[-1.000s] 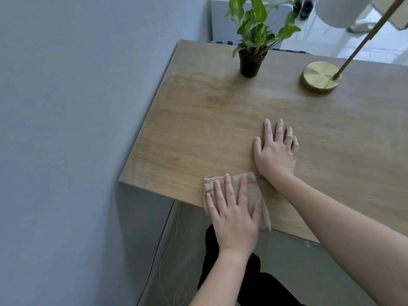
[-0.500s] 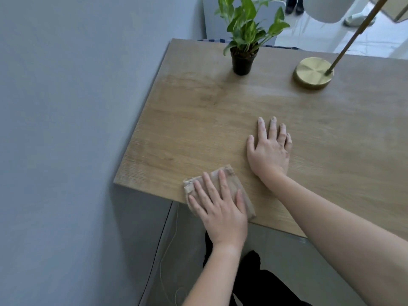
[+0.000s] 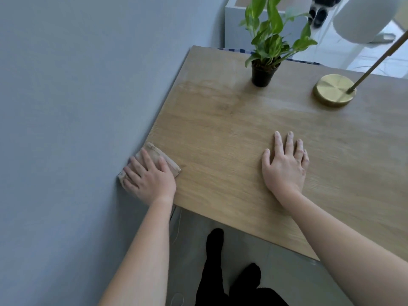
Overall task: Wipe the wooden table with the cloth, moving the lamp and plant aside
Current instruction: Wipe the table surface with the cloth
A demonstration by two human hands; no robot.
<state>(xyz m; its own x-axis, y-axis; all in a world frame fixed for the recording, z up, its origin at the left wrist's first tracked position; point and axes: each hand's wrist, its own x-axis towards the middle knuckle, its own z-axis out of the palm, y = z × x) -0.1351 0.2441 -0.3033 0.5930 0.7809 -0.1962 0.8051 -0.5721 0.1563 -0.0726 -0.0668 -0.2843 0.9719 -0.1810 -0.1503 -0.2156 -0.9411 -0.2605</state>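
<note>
Against matte blue-grey wall point(image 3: 66, 107): rectangular wooden table point(image 3: 220, 129), pale oak grain. Lamp point(image 3: 334, 90) at far right, round brushed-brass base, slim rod, white shade. Potted plant point(image 3: 263, 72) at far edge, black pot. Right hand point(image 3: 284, 166) flat, fingers spread, on bare wood. Left hand point(image 3: 148, 178) flat, pressing folded beige cloth point(image 3: 162, 161) at near-left corner by wall.

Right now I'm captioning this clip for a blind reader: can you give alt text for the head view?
A person's left hand presses a beige cloth flat at the near-left corner of a wooden table beside a grey wall, while the right hand rests flat, palm down, on the bare wood. At the far edge stand a potted plant and a brass-based lamp.
</note>
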